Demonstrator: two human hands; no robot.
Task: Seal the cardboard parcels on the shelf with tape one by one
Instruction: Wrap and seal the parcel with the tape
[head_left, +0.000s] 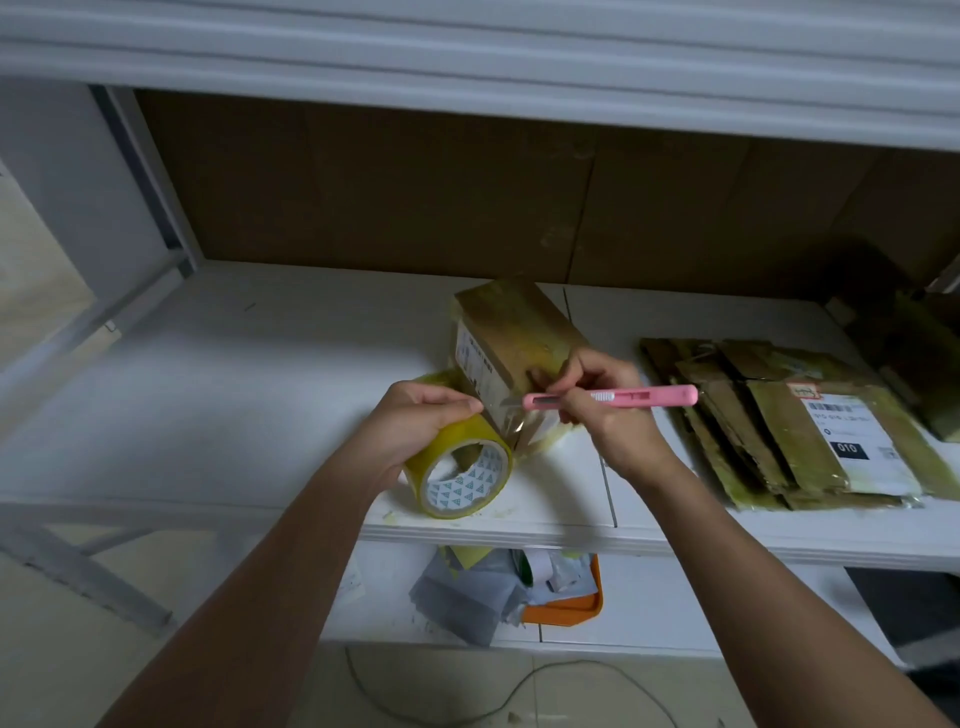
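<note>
A small cardboard parcel (514, 332) wrapped in yellowish tape stands on the white shelf (260, 395), near its middle. My left hand (415, 421) grips a roll of yellow tape (462, 478) just left of the parcel; a strip of tape runs from the roll to the parcel's front face. My right hand (608, 410) holds a pink utility knife (623, 397), its blade end at the stretched strip beside the parcel's lower front corner.
Several flat taped cardboard parcels (779, 426) lie on the shelf to the right, one with a white label. Brown cardboard lines the shelf's back. On the lower shelf sit grey bags and an orange tray (571, 605). A cable lies on the floor.
</note>
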